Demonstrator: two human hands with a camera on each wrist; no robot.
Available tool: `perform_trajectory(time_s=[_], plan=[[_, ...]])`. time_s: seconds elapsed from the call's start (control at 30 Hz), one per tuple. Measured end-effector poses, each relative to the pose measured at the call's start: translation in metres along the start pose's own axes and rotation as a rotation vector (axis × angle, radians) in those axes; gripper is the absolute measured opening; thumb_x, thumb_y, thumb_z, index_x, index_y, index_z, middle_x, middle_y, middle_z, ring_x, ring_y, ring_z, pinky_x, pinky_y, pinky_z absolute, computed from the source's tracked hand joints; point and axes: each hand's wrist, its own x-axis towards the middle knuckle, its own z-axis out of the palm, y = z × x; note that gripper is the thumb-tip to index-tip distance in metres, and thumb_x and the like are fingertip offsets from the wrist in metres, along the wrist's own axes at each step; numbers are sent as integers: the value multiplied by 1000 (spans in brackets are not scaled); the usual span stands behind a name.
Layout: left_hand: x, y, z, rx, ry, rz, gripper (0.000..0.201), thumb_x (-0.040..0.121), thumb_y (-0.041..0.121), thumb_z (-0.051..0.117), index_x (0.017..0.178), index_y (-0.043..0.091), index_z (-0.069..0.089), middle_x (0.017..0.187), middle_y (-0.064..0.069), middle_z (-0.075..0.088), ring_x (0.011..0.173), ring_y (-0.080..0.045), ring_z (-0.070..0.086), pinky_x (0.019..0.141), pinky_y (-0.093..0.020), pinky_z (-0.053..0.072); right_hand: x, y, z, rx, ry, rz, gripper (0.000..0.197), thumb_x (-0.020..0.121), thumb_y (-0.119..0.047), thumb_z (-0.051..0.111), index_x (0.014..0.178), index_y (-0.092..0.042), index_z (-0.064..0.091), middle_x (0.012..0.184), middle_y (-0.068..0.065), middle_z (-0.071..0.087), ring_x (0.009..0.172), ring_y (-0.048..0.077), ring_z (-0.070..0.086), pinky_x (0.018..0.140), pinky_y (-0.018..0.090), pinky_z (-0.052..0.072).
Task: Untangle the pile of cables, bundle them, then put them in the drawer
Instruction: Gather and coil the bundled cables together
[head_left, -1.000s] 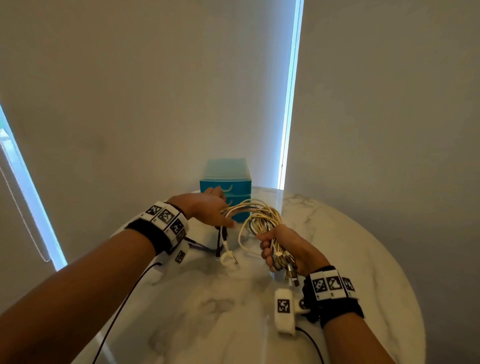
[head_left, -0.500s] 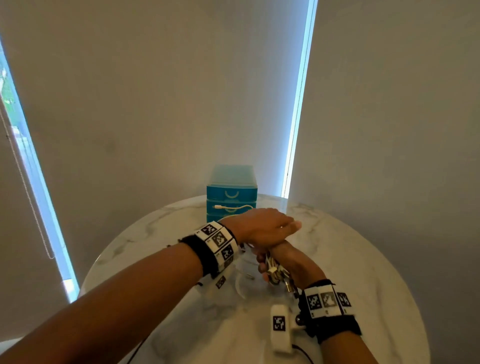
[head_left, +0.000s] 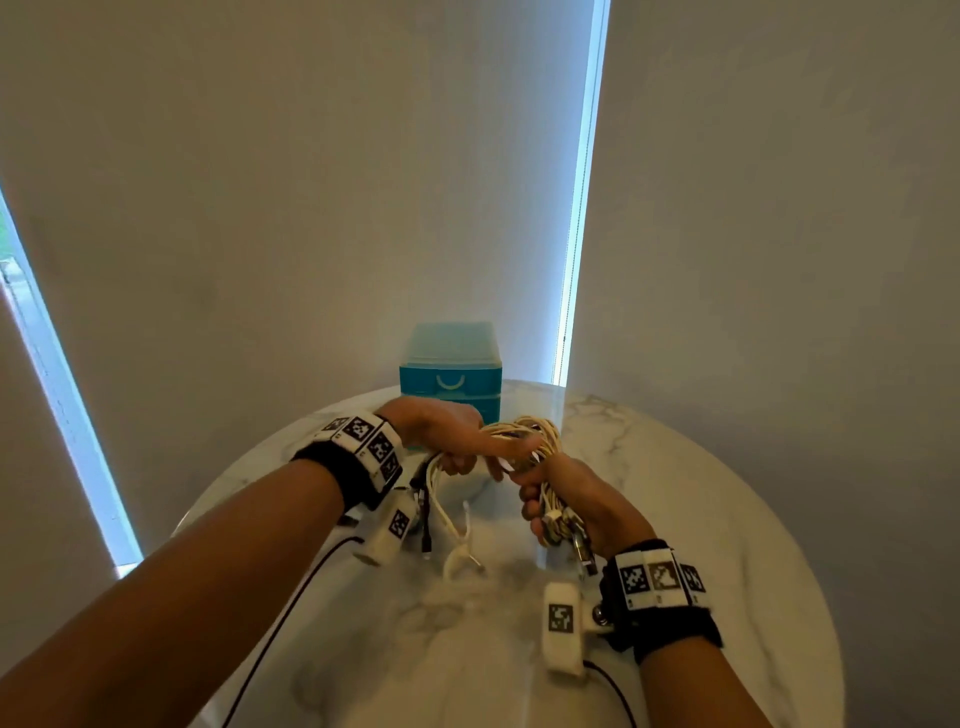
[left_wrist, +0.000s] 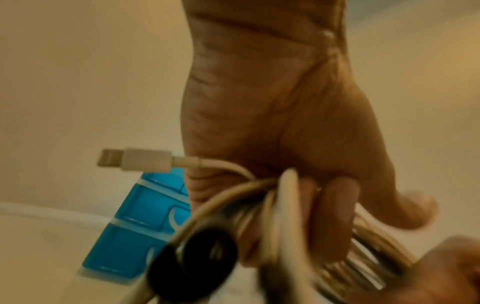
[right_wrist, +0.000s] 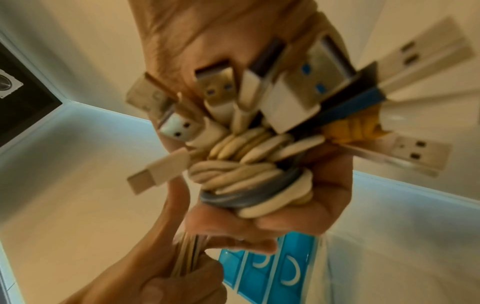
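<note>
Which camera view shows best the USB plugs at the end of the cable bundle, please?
The right wrist view: the USB plugs fan out large above the right hand, which grips the cable bundle. In the head view the plugs are small and blurred. The left wrist view shows only a Lightning plug.

Your right hand (right_wrist: 298, 209) has the whole cable bundle (right_wrist: 249, 176) in its fist

Cream cables plus one grey one are looped tight together, with a bunch of USB plugs (right_wrist: 298, 92) fanning out near your palm. Your left hand (right_wrist: 161, 283) grips the strands coming off the bottom, and the blue drawer unit (right_wrist: 270, 275) sits behind it. Pretty blurry overall.
</note>
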Motion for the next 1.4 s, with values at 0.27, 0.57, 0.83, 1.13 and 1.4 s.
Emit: perform_trajectory(time_s=[0.27, 0.57, 0.83, 1.13, 1.4], plan=[[-10, -4, 2, -432, 177, 210, 64, 103, 72, 38, 72, 18, 53, 65, 2, 48, 63, -14, 45, 77, -32, 51, 5, 4, -2, 44, 76, -41, 15, 98, -10, 62, 83, -8, 61, 61, 6, 58, 48, 17, 56, 45, 27, 49], [3, -13, 37, -1146, 175, 430, 49, 113, 45, 43, 87, 16, 71, 66, 8, 42, 45, -1, 25, 37, -15, 18, 7, 7, 15, -104, -108, -25, 37, 102, -29, 70, 70, -19, 52, 59, 1, 50, 44, 14, 45, 43, 25, 43], [9, -27, 64, -1171, 413, 302, 46, 106, 58, 54, 77, 23, 57, 65, 5, 39, 48, -6, 27, 40, -18, 21, 7, 8, 15, -39, -171, -10, 62, 92, -77, 58, 75, -18, 54, 60, 0, 52, 45, 12, 48, 42, 23, 46], [14, -27, 80, -1078, 465, 315, 54, 107, 65, 42, 103, 16, 63, 71, 3, 55, 63, -10, 53, 66, -27, 55, 23, 13, 13, 86, -39, -75, 70, 91, -83, 50, 69, -17, 54, 58, 2, 52, 46, 16, 48, 45, 25, 44], [9, -15, 82, -1096, 392, 194, 59, 107, 69, 34, 71, 24, 44, 59, 7, 38, 48, -9, 29, 46, -23, 30, 25, 19, 26, 98, -7, -192, 83, 87, -91, 42, 80, -11, 64, 60, 6, 55, 48, 19, 51, 50, 29, 44]])
